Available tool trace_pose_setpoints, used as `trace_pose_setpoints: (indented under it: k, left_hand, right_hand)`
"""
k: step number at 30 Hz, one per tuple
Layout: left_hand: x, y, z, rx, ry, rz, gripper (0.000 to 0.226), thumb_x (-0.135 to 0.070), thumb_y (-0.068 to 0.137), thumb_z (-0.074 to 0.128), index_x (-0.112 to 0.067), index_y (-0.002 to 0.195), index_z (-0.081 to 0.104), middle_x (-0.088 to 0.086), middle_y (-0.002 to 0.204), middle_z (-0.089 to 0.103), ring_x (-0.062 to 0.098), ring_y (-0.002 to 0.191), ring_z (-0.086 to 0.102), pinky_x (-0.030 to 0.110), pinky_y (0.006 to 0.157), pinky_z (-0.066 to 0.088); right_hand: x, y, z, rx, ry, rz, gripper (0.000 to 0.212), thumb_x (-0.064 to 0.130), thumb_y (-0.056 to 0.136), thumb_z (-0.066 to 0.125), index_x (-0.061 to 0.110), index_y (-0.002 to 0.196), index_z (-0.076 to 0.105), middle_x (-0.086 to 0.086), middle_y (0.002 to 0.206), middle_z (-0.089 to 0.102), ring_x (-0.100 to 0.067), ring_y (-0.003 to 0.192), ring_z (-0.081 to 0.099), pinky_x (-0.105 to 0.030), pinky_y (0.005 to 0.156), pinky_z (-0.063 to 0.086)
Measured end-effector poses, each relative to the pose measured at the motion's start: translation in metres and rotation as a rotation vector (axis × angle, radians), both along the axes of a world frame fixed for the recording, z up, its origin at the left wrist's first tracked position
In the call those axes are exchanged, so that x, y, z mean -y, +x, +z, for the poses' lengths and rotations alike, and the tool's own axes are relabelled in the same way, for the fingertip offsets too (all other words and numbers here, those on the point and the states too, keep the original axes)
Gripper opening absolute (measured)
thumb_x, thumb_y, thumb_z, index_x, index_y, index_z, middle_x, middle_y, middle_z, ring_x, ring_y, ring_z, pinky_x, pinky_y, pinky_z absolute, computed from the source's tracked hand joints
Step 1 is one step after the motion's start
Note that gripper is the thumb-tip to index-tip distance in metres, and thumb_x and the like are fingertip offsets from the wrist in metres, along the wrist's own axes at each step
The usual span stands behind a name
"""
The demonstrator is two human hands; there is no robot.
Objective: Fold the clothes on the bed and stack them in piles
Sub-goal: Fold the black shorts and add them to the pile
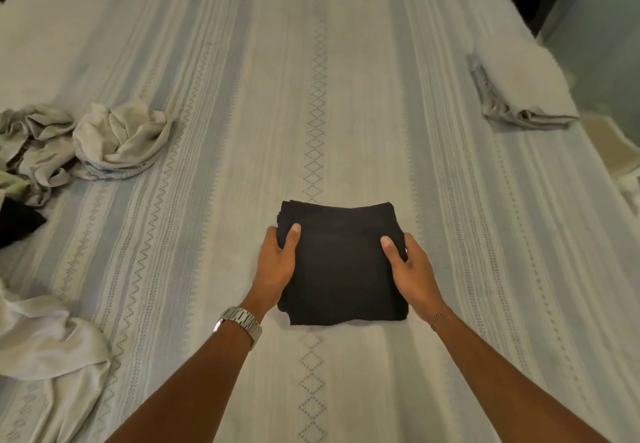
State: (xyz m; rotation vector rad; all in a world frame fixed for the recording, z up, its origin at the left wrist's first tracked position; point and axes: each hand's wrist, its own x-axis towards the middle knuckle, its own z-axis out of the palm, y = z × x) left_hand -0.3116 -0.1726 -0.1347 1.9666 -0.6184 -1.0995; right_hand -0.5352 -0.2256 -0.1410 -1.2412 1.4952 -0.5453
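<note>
I hold the folded black garment [341,262] between both hands: my left hand [277,266] grips its left edge with the thumb laid over the top and the fingers tucked under the side, and my right hand [412,269] grips its right edge the same way, thumb on top, fingers curled round the side. The garment is a compact, roughly square bundle with several layers showing at its far edge, and it lies on the bed [346,79] along the middle stripe of the cover, nearer the foot edge where I stand than the far end. A metal watch [240,321] sits on my left wrist and a thin bracelet [438,316] on my right.

Along the left edge of the bed lies a heap of crumpled pale clothes [90,141], not yet folded. Just beside it, at the very edge, a dark piece of cloth [17,221] pokes into view. Nearer the left corner on my side, another loose white garment [48,345] spreads in soft folds. Well apart from all of these, close to the right edge of the bed and farther up, a folded pale pile [519,93] rests neatly, its layered edges turned towards the middle.
</note>
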Motion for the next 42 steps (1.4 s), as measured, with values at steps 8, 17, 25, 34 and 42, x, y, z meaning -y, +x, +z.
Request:
trace_pose_setpoints:
  k: [8, 17, 25, 34, 42]
  left_hand:
    - [0.108, -0.09, 0.012, -0.123, -0.013, 0.039, 0.044, -0.059, 0.1, 0.045, -0.029, 0.131, 0.049, -0.003, 0.129, 0.06, 0.022, 0.113, 0.061, 0.048, 0.101, 0.053]
    - [0.279, -0.229, 0.03, -0.197, -0.147, -0.036, 0.047, -0.058, 0.101, 0.044, -0.025, 0.134, 0.05, -0.005, 0.125, 0.062, 0.017, 0.11, 0.062, 0.042, 0.099, 0.055]
    - [0.439, -0.301, 0.043, -0.142, -0.272, -0.146, 0.038, -0.055, 0.102, 0.043, -0.024, 0.125, 0.046, -0.004, 0.119, 0.059, 0.013, 0.104, 0.061, 0.034, 0.092, 0.054]
    - [0.576, -0.323, 0.044, -0.09, -0.281, -0.125, 0.043, -0.047, 0.104, 0.047, -0.015, 0.133, 0.044, 0.008, 0.126, 0.058, 0.025, 0.112, 0.059, 0.048, 0.104, 0.051]
    - [0.569, -0.313, -0.045, 0.004, 0.092, -0.231, 0.076, -0.06, 0.083, 0.072, -0.006, 0.134, 0.054, 0.013, 0.124, 0.065, 0.035, 0.108, 0.065, 0.05, 0.089, 0.059]
  right_hand:
    - [0.099, -0.109, 0.017, 0.4, 0.291, -0.093, 0.036, 0.043, 0.101, 0.058, 0.035, 0.137, 0.06, 0.011, 0.129, 0.069, -0.017, 0.119, 0.065, -0.045, 0.103, 0.054]
    - [0.264, -0.254, 0.044, 0.268, 0.0, 0.007, 0.032, 0.039, 0.106, 0.05, 0.038, 0.136, 0.06, 0.017, 0.13, 0.067, -0.01, 0.121, 0.064, -0.045, 0.109, 0.049]
    - [0.419, -0.324, 0.045, 0.094, -0.278, -0.046, 0.035, 0.033, 0.108, 0.048, 0.033, 0.142, 0.056, 0.013, 0.134, 0.064, -0.01, 0.123, 0.061, -0.042, 0.111, 0.047]
    - [0.549, -0.335, 0.044, -0.08, -0.342, -0.128, 0.042, 0.034, 0.108, 0.048, 0.027, 0.149, 0.047, 0.002, 0.141, 0.057, -0.022, 0.13, 0.055, -0.04, 0.113, 0.043]
    - [0.544, -0.334, -0.022, -0.482, -0.141, 0.176, 0.064, 0.038, 0.102, 0.059, 0.026, 0.158, 0.033, -0.003, 0.156, 0.047, -0.029, 0.139, 0.048, -0.036, 0.115, 0.037]
